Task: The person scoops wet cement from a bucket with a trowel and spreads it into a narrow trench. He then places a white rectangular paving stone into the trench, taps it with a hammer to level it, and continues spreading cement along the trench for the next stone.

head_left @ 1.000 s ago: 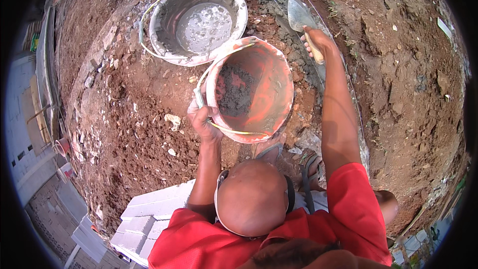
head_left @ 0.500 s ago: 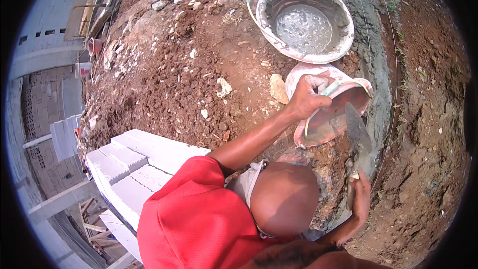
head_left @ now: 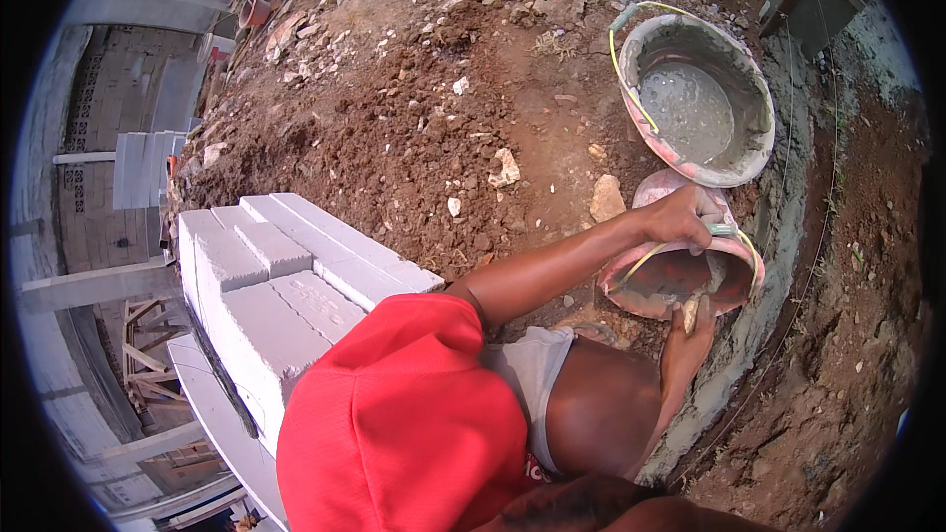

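My left hand [head_left: 687, 215] is closed on the upper rim and handle of a pinkish, mortar-stained bucket [head_left: 631, 298], which is tipped on its side with its mouth toward me. In my right hand [head_left: 690, 337] is a trowel [head_left: 689, 313], held by its handle at the bucket's mouth. Its blade reaches inside and is partly hidden. Just beyond, a second bucket [head_left: 727, 177] stands upright with wet grey mortar [head_left: 688, 113] in it and a yellow wire handle over its side. A strip of grey mortar [head_left: 769, 256] runs along the right of both buckets.
White blocks [head_left: 271, 248] are stacked at the left, beside my red sleeve. A thin string line [head_left: 823, 246] runs along the mortar strip. Brown soil with loose stones [head_left: 505, 168] spreads ahead. A grey panel [head_left: 813, 0] stands at the far right.
My right hand has brought the trowel from over the mortar strip into the tipped bucket's mouth. My left hand still holds that bucket. The whole view has shifted, with the buckets now further right.
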A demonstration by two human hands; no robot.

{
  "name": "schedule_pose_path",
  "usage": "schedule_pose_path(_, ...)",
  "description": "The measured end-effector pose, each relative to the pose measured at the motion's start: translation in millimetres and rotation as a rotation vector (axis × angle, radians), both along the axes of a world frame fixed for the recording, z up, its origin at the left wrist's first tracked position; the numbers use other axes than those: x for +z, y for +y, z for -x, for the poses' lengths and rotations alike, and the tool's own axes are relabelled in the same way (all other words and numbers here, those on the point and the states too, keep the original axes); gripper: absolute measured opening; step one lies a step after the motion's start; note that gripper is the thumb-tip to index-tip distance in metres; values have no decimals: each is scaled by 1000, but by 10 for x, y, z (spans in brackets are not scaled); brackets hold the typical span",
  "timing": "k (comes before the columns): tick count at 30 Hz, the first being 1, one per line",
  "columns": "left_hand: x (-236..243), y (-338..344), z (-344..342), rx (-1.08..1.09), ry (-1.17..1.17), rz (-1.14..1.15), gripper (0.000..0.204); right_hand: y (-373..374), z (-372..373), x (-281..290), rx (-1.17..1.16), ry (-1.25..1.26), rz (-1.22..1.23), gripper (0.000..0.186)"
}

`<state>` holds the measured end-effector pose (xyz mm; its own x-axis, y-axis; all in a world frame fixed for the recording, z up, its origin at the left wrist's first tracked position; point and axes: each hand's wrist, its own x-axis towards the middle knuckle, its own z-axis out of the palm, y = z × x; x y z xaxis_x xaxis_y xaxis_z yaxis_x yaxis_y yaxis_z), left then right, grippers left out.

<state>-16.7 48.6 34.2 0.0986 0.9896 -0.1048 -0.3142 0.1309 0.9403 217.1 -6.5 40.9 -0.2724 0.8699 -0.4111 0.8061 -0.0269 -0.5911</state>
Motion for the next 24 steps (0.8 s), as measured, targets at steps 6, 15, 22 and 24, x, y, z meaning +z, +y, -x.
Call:
schedule_pose_path(6,68,99,26,-51,6,94,30,-156,-68,-140,207,-218,176,52)
schedule_pose_path(15,21,-37,-4,21,14,125,7,-169,-171,-171,163,-113,184,39)
schedule_pose_path(22,14,-94,-150,20,109,103,6,7,-53,-229,-134,-100,216,55)
schedule_pose_path(24,-41,-130,-114,27,71,60,6,-247,100,-526,-88,-68,331,57)
